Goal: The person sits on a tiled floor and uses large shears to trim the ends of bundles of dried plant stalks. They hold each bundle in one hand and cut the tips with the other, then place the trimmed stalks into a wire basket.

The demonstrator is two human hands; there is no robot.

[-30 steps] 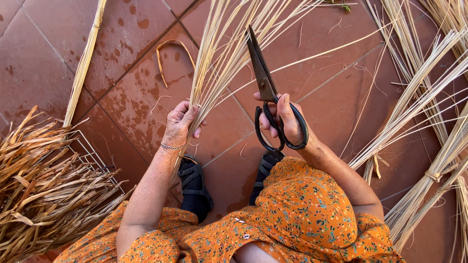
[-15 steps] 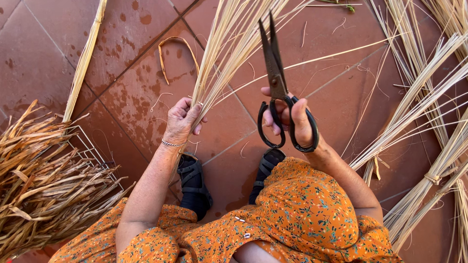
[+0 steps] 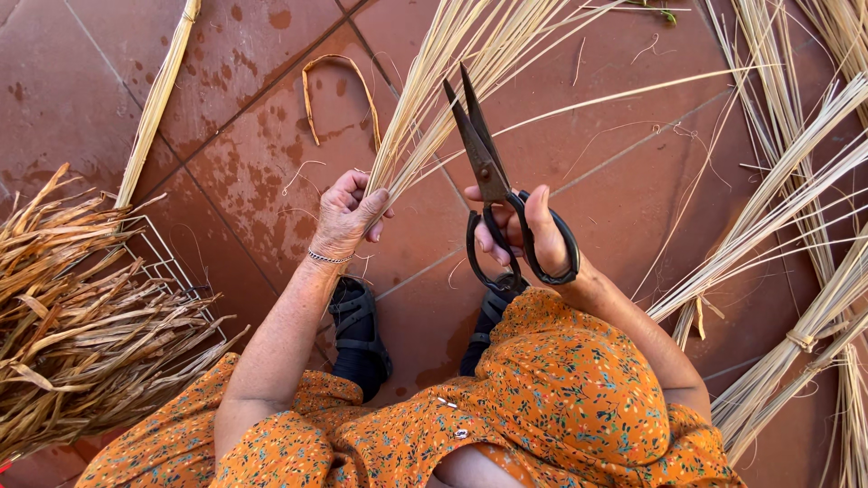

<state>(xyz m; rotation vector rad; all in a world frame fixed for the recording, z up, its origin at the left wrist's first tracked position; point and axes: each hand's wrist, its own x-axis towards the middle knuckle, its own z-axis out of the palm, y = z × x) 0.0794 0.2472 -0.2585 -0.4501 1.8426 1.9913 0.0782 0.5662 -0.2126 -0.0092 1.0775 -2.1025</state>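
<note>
Black scissors (image 3: 484,154) now tilted left w/ blades parted; right hand (image 3: 529,235) grips handles, left hand (image 3: 348,212) clamps straw bundle (image 3: 434,99).

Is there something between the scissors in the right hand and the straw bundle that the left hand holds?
Nothing visible. The right hand holds the black scissors, blades slightly open, just right of the straw bundle gripped by the left hand. Only bare red floor tile shows behind the gap between them.

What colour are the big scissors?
The scissors in the right hand are black all over, seen plainly in the head view.
</note>
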